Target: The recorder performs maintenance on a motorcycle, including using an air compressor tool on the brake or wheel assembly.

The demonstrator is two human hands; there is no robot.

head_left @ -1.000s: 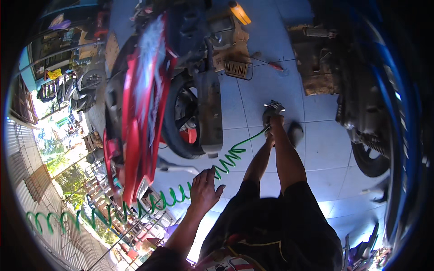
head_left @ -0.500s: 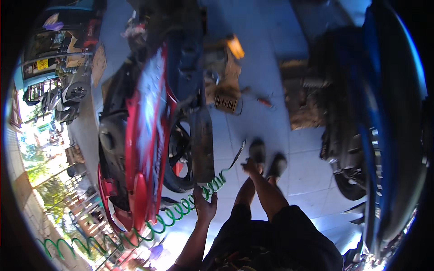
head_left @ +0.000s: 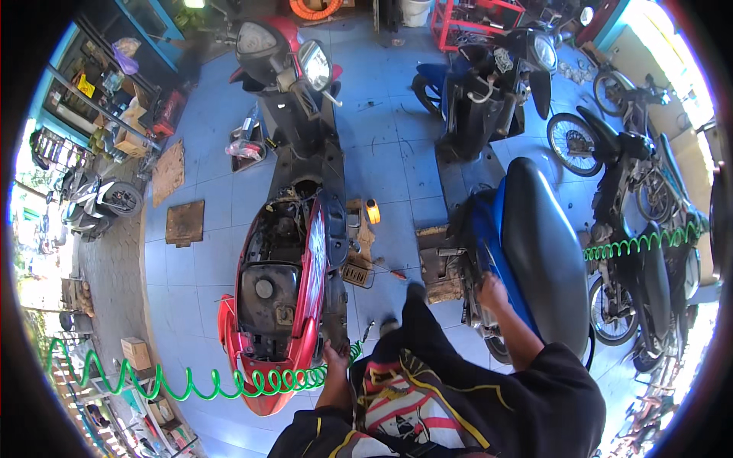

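Note:
My left hand [head_left: 334,356] is at the rear of a red scooter [head_left: 305,336] with its seat off and black inner parts exposed. Its fingers are closed round the coils of a green spiral hose [head_left: 183,388]. A thin dark end piece [head_left: 368,330] of the hose hangs just past that hand. Off to the right, my right hand [head_left: 492,291] is beside the blue side panel of a second scooter [head_left: 538,252] with a long black seat. Its fingers look bent, but blur hides whether they touch or hold anything.
Between the scooters lie cardboard, a yellow bottle [head_left: 372,211], a slotted tray [head_left: 358,274] and a red-handled tool [head_left: 397,274]. Wooden boards [head_left: 185,223] are on the floor at left. Parked motorcycles [head_left: 649,267] line the right side. A red rack [head_left: 473,27] stands at the back.
The view has lifted and widened, showing both scooters whole. My right hand has moved right, from above my feet to the blue scooter. My left hand stays by the red scooter's rear with the hose.

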